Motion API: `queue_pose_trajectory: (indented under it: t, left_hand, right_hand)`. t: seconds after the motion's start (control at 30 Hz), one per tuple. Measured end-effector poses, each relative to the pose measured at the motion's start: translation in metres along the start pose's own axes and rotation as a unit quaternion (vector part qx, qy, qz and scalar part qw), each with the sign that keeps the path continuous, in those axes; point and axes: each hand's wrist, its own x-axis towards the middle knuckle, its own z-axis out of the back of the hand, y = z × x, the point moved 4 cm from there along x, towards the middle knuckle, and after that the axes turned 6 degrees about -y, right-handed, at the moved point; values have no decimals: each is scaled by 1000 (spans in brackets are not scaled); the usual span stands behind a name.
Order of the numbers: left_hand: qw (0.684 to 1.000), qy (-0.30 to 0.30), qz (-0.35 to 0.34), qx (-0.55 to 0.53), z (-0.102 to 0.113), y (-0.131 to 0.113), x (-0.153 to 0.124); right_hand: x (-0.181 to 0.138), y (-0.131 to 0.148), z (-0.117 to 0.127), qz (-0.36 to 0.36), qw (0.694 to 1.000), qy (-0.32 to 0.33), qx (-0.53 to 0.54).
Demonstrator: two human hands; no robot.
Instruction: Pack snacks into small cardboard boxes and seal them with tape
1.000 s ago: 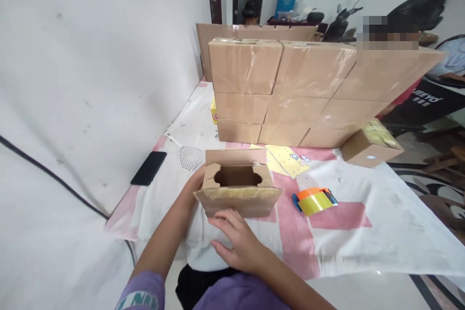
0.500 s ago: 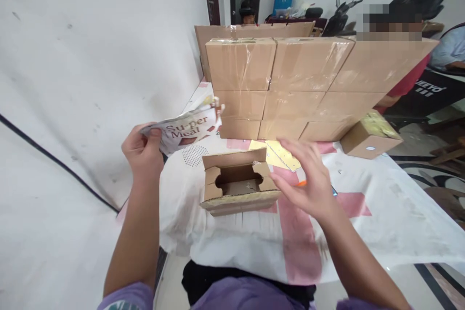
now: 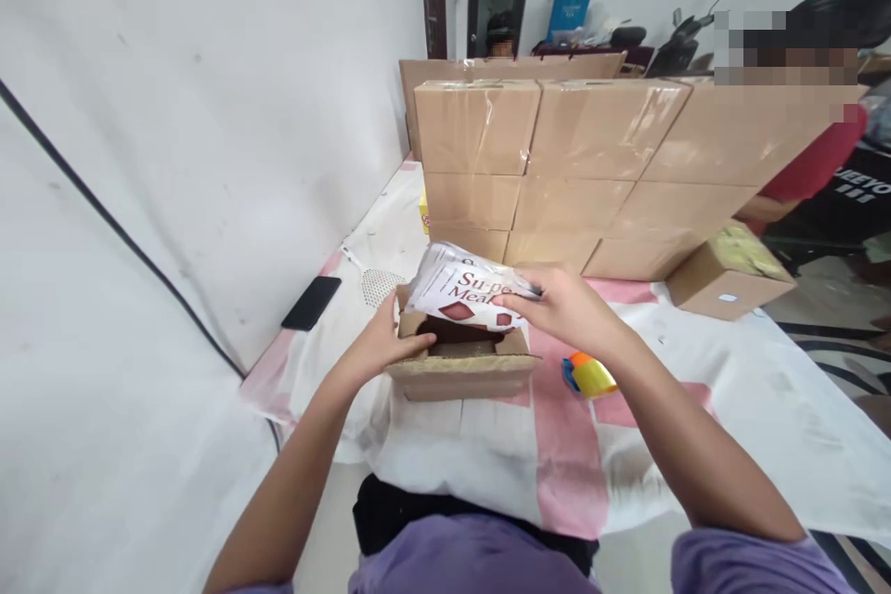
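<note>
A white pouch (image 3: 463,290) printed "Su-per Meal" hangs slanted over an open cardboard box (image 3: 463,380) on the table. My right hand (image 3: 565,299) pinches the pouch by its right end. At the left end of the box, my left hand (image 3: 381,341) grips the wall and flap, its thumb reaching over the opening. The near flap stands folded outward, and the pouch hides the far side of the box. Part of the dark inside shows beneath the pouch.
Taped cartons (image 3: 549,167) form a wall at the back. A smaller carton (image 3: 724,274) stands right; a tape dispenser (image 3: 588,375) lies nearer. A black phone (image 3: 311,303) lies left by the white wall. A person in a red sleeve (image 3: 811,167) is behind the cartons.
The pouch has gone from my left hand to my right and moved right, over the box. My left hand has come down onto the box's left end. The view has shifted slightly.
</note>
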Motion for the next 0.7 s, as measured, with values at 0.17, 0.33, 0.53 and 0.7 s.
queue_pose_trajectory:
  t: [0.17,0.33,0.53,0.7]
  left_hand:
    - [993,61,12,98,-3,-7,9]
    - [996,50,74,-10,24,7,2]
    - [991,105,61,-64,26,4,-7]
    - [992,64,85,-63,24,9,-4]
  right_hand:
    - [-7,-4,-20,54,996,35,-68]
    - [-17,-14,-22,43,993,32,-106]
    - [-15,-7,-79,68,969,188,-149]
    - [-21,-8,-95,5,961,270,-69]
